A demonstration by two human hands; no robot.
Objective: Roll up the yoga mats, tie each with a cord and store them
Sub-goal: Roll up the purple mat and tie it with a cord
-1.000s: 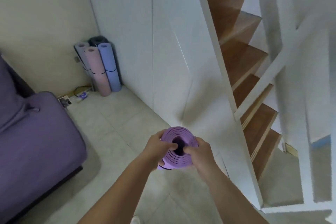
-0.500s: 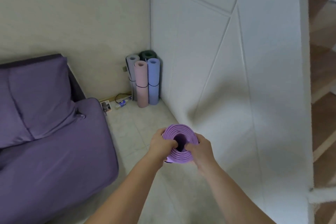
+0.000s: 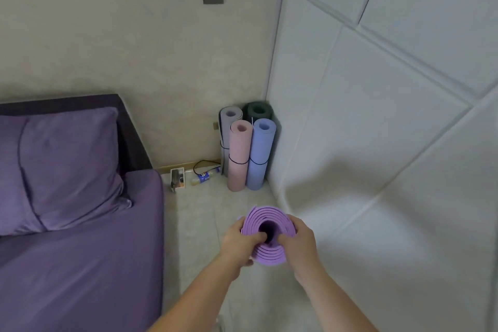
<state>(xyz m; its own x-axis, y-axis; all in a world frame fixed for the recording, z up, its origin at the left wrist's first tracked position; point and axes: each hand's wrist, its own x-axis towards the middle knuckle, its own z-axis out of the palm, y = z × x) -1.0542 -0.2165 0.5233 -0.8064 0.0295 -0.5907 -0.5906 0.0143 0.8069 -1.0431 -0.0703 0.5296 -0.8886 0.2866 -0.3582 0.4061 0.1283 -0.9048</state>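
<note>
One lilac mat (image 3: 265, 215) is being gripped by left hand (image 3: 237, 241) and right hand (image 3: 299, 242); four rolled mats (image 3: 238, 153) are being stored upright.

A purple bed (image 3: 80, 264) lies at eight o'clock, beige wall (image 3: 121, 35) at eleven, white panelled wall (image 3: 377, 121) at two.

A strip of tiled floor (image 3: 204, 213) runs up the middle of the frame, open between the purple bed (image 3: 80, 264) filling the lower left and the white panelled wall (image 3: 377, 143) on the right. At its far end, four upright rolls block the corner: pink mat (image 3: 238, 153) and blue mat (image 3: 260, 153) in front, grey mat (image 3: 226, 127) and dark mat (image 3: 258, 110) behind. Left of them, a bottle (image 3: 204, 176), cable (image 3: 206, 163) and small box (image 3: 177, 176) clutter the skirting. Bare tile lies before the front pair. At lower centre the purple roll (image 3: 269, 257), gripped by left hand (image 3: 238, 240) and right hand (image 3: 299, 242), fills the lane.
</note>
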